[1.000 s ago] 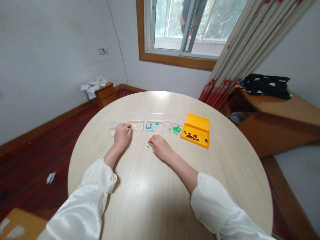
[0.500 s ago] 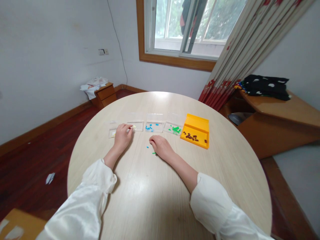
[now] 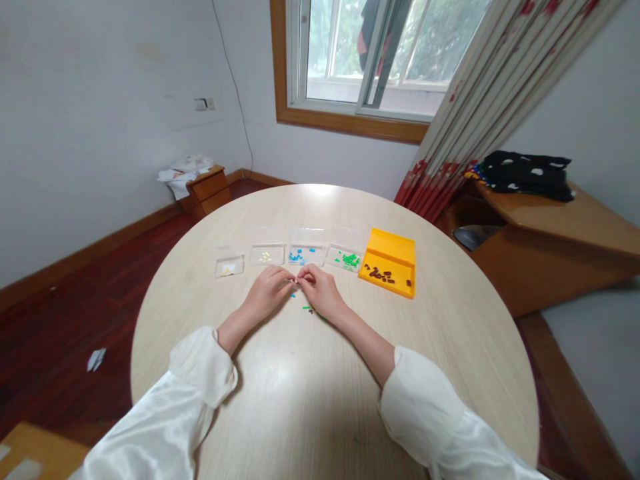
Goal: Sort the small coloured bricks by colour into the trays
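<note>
My left hand (image 3: 267,293) and my right hand (image 3: 320,293) meet fingertip to fingertip on the round wooden table (image 3: 450,347), both pinched on something too small to name. A few tiny blue and green pieces (image 3: 306,308) lie on the table just under the hands. Behind the hands runs a row of clear shallow boxes: one with a yellow piece (image 3: 229,267), one with pale pieces (image 3: 267,254), one with blue pieces (image 3: 305,255), one with green pieces (image 3: 344,258). At the row's right end stands an orange box (image 3: 387,267) with dark brown pieces.
A wooden bench (image 3: 550,233) with dark spotted cloth (image 3: 525,175) stands to the right, beside a striped curtain (image 3: 480,107). A small wooden cabinet (image 3: 205,188) with papers sits by the left wall. Paper scrap (image 3: 95,360) lies on the dark red floor.
My left hand has left the pale-piece box and moved right to meet my right hand at the table's middle. My right hand stayed near the loose pieces.
</note>
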`<state>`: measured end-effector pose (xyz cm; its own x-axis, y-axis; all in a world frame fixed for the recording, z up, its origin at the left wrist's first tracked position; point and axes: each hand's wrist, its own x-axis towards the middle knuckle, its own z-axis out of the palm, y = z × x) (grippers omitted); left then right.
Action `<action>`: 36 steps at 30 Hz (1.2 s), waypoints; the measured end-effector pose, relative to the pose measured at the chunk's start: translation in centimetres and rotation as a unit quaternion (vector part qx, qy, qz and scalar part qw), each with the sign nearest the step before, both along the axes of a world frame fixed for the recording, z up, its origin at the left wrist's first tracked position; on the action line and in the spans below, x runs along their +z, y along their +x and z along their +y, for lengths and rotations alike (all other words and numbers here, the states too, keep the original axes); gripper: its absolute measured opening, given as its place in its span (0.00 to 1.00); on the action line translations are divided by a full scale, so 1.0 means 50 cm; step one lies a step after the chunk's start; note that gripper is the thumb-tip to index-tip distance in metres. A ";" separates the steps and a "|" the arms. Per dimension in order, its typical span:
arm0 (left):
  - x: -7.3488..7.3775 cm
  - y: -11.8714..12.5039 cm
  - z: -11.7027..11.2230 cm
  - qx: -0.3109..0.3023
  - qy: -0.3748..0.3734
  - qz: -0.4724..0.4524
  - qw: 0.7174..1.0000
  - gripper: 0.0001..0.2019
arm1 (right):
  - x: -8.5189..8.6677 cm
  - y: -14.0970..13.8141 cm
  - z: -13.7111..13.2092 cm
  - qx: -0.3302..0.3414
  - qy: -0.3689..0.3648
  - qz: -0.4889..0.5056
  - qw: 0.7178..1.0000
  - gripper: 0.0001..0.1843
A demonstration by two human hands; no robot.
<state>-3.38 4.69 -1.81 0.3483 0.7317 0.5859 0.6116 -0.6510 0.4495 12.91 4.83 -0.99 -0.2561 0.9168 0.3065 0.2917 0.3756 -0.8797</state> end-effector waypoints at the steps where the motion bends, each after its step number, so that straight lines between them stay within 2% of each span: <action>1: 0.001 0.000 0.000 0.002 0.005 -0.003 1.000 0.06 | 0.000 -0.001 0.000 0.001 -0.006 0.007 1.000 0.02; 12: 0.012 0.002 -0.006 -0.003 0.018 -0.026 0.999 0.07 | -0.006 -0.001 0.000 0.008 -0.036 0.028 0.999 0.01; 15: 0.012 -0.005 -0.002 0.024 0.002 -0.047 0.999 0.06 | -0.002 0.004 0.000 0.028 -0.005 -0.046 0.999 0.02; 19: 0.011 -0.015 0.004 0.072 -0.038 -0.076 0.994 0.06 | 0.002 0.011 0.000 0.086 0.044 -0.172 0.980 0.02; 22: 0.013 -0.015 0.005 0.089 -0.065 -0.095 0.989 0.06 | 0.003 0.013 0.001 0.107 0.060 -0.211 0.970 0.03; 29: 0.015 -0.009 0.009 0.106 -0.154 -0.173 0.967 0.08 | 0.000 0.015 0.004 0.057 0.015 -0.168 0.984 0.06; 36: 0.008 -0.012 0.017 0.081 -0.235 -0.257 0.934 0.12 | 0.001 0.021 0.010 0.007 0.016 -0.105 0.994 0.03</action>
